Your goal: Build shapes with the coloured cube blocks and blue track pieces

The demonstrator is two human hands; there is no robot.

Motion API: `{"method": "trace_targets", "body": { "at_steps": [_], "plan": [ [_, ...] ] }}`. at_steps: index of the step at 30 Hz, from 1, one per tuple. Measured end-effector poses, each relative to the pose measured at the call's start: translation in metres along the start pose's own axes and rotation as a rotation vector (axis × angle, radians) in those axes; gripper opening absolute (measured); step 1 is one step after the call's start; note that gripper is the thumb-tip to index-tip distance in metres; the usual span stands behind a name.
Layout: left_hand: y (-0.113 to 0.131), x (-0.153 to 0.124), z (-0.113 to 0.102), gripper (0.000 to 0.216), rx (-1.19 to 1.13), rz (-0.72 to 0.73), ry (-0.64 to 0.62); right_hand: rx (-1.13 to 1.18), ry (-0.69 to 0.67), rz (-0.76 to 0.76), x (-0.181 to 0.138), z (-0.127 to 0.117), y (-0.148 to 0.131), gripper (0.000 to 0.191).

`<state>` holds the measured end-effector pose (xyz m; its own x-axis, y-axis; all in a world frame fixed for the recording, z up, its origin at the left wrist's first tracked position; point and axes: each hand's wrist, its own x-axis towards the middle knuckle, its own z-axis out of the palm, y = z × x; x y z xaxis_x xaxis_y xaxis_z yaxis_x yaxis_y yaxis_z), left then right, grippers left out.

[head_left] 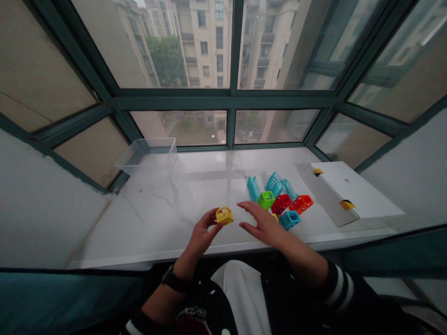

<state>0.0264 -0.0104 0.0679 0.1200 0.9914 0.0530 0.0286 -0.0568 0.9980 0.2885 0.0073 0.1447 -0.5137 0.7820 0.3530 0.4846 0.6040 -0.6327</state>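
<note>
My left hand [204, 231] grips a small yellow hollow plastic block [224, 215] between thumb and fingers, just above the white sill. To its right my right hand [262, 224] is open, thumb and fingers apart, holding nothing. Beyond and beside the right hand lie a green block [266, 200], a dark red block [281, 204], an orange-red block [301, 204] and a blue block [289, 220]. Another yellow piece [275, 217] is mostly hidden behind the right hand. Translucent light-blue pieces [274, 184] lie behind the blocks.
A clear plastic bin [150, 156] stands at the back left of the marble-patterned sill [157, 218]. On the right is a white box [356, 193] with black-and-yellow tabs. Green-framed windows [230, 102] close off the back.
</note>
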Motion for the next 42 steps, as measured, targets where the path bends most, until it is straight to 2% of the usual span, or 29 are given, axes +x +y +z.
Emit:
{"method": "trace_targets", "body": {
  "at_steps": [3,8,13,17,20,24,29,32,38,42],
  "plan": [
    [0.015,-0.004,0.005,0.064,-0.063,0.007,-0.056,0.128,-0.042,0.032,0.001,0.023,0.002,0.07],
    [0.022,-0.006,0.011,0.067,-0.134,0.013,-0.068,0.228,0.005,0.079,0.003,0.037,0.004,0.049],
    [0.016,-0.002,0.024,0.065,-0.261,-0.036,-0.023,0.166,0.116,0.083,0.002,0.037,0.003,0.044],
    [0.013,-0.001,0.04,0.071,-0.314,-0.092,-0.097,0.089,0.176,0.077,0.001,0.037,0.003,0.044],
    [0.014,0.0,0.048,0.071,-0.347,-0.109,-0.079,0.059,0.18,0.07,0.0,0.037,0.003,0.045],
    [0.015,0.003,0.048,0.068,-0.398,-0.137,-0.01,0.063,0.165,0.046,-0.003,0.038,0.004,0.048],
    [0.011,0.005,0.042,0.063,-0.391,-0.155,0.03,0.13,0.116,0.105,-0.007,0.039,0.01,0.066],
    [0.012,0.004,0.042,0.06,-0.364,-0.137,-0.021,0.159,0.086,0.106,-0.006,0.038,0.013,0.07],
    [0.02,0.003,0.048,0.061,-0.356,-0.131,-0.132,0.137,0.071,0.07,-0.007,0.029,0.017,0.051],
    [0.024,0.008,0.052,0.062,-0.324,-0.152,-0.157,0.093,0.059,0.068,-0.014,0.017,0.019,0.061]
  ]
}}
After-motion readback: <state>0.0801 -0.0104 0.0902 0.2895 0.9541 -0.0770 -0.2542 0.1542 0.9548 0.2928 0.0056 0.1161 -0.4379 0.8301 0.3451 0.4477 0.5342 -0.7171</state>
